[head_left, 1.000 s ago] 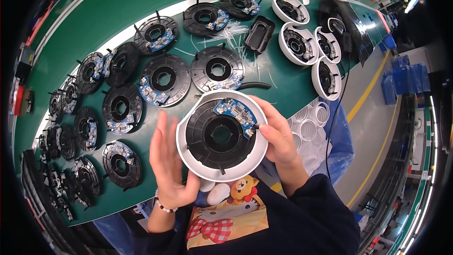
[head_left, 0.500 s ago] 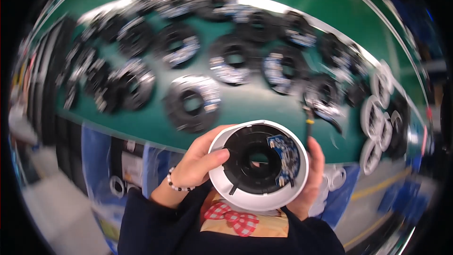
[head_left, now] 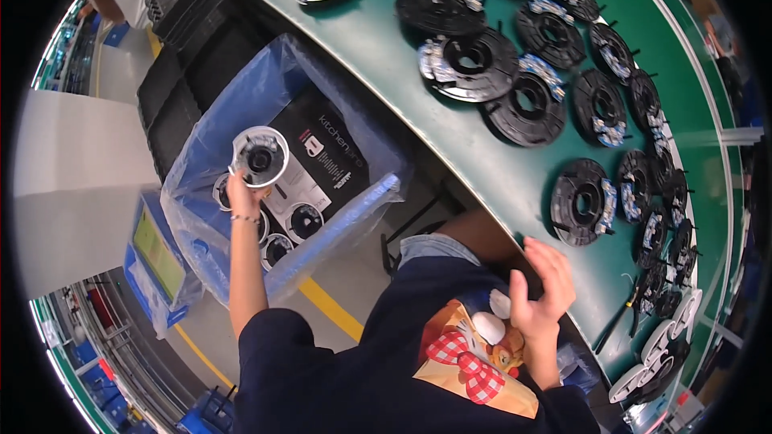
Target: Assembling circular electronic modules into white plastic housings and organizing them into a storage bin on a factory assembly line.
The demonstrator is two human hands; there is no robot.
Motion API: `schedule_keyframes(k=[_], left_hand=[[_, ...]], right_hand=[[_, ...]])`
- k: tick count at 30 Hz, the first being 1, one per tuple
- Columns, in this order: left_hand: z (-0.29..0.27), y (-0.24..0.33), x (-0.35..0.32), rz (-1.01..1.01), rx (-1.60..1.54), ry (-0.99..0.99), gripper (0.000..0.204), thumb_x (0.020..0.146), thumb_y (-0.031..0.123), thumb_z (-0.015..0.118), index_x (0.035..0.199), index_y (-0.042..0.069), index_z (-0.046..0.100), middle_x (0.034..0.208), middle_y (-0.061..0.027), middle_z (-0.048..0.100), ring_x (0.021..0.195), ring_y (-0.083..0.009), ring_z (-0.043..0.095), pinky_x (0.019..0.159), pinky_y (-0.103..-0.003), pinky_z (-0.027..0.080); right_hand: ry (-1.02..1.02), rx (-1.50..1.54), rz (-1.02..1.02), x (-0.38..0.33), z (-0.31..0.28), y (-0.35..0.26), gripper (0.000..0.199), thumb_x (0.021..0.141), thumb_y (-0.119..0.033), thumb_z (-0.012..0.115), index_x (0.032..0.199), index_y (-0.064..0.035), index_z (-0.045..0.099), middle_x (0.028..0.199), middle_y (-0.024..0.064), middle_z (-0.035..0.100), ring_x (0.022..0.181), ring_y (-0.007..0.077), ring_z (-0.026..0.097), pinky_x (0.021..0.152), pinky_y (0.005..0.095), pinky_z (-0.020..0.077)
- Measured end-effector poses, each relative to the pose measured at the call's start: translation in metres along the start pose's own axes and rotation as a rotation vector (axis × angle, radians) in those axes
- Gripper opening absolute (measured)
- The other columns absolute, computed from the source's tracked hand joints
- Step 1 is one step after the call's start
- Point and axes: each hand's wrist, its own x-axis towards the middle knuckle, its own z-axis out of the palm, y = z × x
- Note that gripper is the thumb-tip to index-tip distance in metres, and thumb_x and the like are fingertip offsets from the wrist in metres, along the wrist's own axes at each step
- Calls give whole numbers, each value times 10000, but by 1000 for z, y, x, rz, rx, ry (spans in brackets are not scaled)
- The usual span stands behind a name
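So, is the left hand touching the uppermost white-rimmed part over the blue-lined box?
Touching: the head view shows the left hand gripping the white-rimmed part by its lower edge.

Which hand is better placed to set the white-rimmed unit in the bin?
Likely the left hand: it holds the white-rimmed unit over the bin; the empty right hand is near the green table.

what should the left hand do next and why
Probably lower the white-rimmed unit a little further and set it down in the blue-lined bin: the left hand holds it over the bin, where similar units lie beside a black carton, and the right hand is empty near the table edge.
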Motion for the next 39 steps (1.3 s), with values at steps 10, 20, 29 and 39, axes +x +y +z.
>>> schedule_keyframes(k=[10, 20, 29, 39], left_hand=[[-76, -166, 112, -281, -72, 392, 376, 782, 215, 437, 1123, 56, 441, 997, -127, 561, 813, -294, 595, 587, -427, 516], [-138, -205, 132, -338, -193, 498, 224, 828, 131, 483, 1052, 117, 480, 929, -105, 578, 786, -296, 598, 671, -505, 483], [-214, -213, 186, -444, 463, 584, 314, 755, 320, 527, 906, 47, 562, 834, -111, 558, 717, -269, 528, 585, -407, 444], [72, -31, 37, 867, 336, 117, 399, 827, 25, 431, 1213, -27, 346, 1118, -160, 515, 975, -252, 533, 813, -314, 441]], right_hand=[[166, -297, -109, 8, 25, 10, 163, 604, 50, 578, 758, 1, 593, 784, 108, 610, 680, 246, 548, 633, 309, 444], [173, -339, -123, 11, 31, 7, 157, 589, 39, 595, 738, -9, 593, 776, 93, 606, 665, 240, 540, 617, 308, 436], [218, -238, -132, 19, 16, 9, 108, 576, -12, 626, 663, -61, 585, 722, 57, 618, 630, 194, 585, 592, 301, 460], [304, -25, -72, -12, -45, 10, 156, 613, -21, 652, 761, -19, 602, 791, 73, 613, 662, 201, 585, 639, 308, 473]])
